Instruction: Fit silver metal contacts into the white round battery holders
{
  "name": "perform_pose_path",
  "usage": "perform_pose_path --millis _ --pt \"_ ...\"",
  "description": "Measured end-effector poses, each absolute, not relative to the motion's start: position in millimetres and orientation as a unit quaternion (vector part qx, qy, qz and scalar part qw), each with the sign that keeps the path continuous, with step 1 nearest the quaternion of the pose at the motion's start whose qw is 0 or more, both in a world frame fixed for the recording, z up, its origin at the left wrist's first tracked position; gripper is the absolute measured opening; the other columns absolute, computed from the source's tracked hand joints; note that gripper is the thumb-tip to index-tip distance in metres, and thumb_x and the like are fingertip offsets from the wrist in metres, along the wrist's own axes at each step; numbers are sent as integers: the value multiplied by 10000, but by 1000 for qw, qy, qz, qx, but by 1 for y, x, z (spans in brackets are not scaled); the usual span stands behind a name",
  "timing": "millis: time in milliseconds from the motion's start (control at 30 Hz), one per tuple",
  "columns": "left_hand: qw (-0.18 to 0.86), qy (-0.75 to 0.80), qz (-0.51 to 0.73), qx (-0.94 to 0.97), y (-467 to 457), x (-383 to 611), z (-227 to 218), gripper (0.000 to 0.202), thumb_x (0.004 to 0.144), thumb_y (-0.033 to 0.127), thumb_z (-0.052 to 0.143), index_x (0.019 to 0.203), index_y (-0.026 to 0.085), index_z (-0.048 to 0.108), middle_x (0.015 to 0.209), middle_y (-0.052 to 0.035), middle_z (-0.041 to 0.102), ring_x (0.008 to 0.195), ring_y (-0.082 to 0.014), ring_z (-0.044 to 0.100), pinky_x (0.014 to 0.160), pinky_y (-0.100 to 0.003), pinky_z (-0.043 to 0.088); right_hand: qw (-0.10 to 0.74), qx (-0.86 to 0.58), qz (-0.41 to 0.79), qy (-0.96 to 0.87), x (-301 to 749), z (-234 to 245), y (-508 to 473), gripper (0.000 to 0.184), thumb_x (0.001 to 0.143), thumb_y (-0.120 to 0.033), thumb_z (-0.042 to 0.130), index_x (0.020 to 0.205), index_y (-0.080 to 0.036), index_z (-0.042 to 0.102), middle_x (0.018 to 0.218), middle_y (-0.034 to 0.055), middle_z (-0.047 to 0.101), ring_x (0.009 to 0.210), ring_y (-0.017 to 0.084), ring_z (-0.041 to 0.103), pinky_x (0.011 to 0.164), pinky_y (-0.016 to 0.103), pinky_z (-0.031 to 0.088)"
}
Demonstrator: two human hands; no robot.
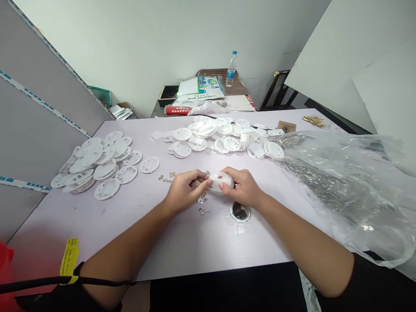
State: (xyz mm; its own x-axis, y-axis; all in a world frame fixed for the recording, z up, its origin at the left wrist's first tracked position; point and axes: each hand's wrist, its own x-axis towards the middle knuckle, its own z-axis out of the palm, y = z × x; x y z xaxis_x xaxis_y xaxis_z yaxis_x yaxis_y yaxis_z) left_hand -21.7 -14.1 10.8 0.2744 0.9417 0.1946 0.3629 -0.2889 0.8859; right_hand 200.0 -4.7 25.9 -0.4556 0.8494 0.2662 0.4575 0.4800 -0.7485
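Laminate tabletop (pixel 97 225) | left: pile of round plastic discs (pixel 94 164) | behind: wider heap of round plastic discs (pixel 214 138) | centre: curved plastic housing (pixel 221 182) among small metal clips (pixel 202 200) | right: crumpled polythene bag (pixel 341 186) | beyond tabletop: plastic water bottle (pixel 231 69)

You can read "Cestbon" upside down on the printed packaging (pixel 205 96) beyond the table. The red packet (pixel 177 110) has characters too small to read, as does the yellow tag (pixel 69 260) by your left arm (pixel 126 247).
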Motion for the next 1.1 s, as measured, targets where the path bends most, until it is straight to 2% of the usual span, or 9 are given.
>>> perform_pose_path --millis 100,233,300,433,533,633,767,967,1100 --pt "265 518 360 729 -9 -25 11 318 994 419 473 1098 185 661 851 -26 649 638 -121 516 609 -259 400 360 -425 202 -806 211 28 4 185 893 -349 617 988 -196 658 663 -29 591 543 103 487 536 245 401" --pt "135 578 283 753 1 -32 2 434 994 170 329 1285 258 638 1120 -55 605 790 -153 572 623 -280 414 344 -492 79 -796 220 27 15 249 924 -338 592 1112 -213 699 920 38 670 737 160 593 660 304 480" --pt "102 585 252 764 7 -35 -5 508 962 104 323 1352 257 609 1167 -74 572 858 -179 570 646 -296 437 294 -516 63 -802 221 26 16 269 928 -305 570 1142 -231 715 976 54 656 832 190 617 673 321 492" --pt "77 574 229 782 12 -34 -18 501 946 87 366 1363 217 611 1200 -110 551 1032 -250 518 849 -395 480 200 -519 63 -829 217 23 13 361 860 -194 561 1182 -249 717 1068 67 636 957 235 610 718 361 506" --pt "74 559 249 787 13 -31 -21 470 959 93 361 1329 203 631 1189 -122 558 1065 -265 495 938 -467 456 193 -501 82 -840 215 24 12 429 820 -155 553 1214 -240 701 1154 76 621 1041 263 584 809 406 511" --pt "92 536 289 788 11 -31 -16 401 992 158 374 1276 195 656 1168 -120 575 1095 -266 497 980 -488 444 261 -501 135 -814 216 28 12 406 831 -124 508 1173 -224 703 1143 78 624 1084 260 573 834 399 508" --pt "174 508 373 757 10 -39 6 330 1016 277 428 1239 212 663 1158 -99 590 1139 -237 536 966 -418 476 398 -475 210 -757 220 40 12 334 868 -125 486 1100 -222 706 1057 54 655 931 201 603 813 369 496" --pt "263 474 495 679 3 -67 58 251 989 348 535 1132 223 699 1072 -66 676 1017 -190 625 861 -343 499 534 -452 276 -659 226 61 11 214 907 -198 535 1033 -231 704 975 33 692 882 181 616 810 360 489" --pt "315 409 623 588 -27 -96 103 291 963 423 580 1101 209 720 968 -66 674 893 -181 633 746 -325 526 609 -371 274 -645 229 102 -8 211 901 -204 549 1041 -255 699 979 30 685 857 169 631 766 344 505"
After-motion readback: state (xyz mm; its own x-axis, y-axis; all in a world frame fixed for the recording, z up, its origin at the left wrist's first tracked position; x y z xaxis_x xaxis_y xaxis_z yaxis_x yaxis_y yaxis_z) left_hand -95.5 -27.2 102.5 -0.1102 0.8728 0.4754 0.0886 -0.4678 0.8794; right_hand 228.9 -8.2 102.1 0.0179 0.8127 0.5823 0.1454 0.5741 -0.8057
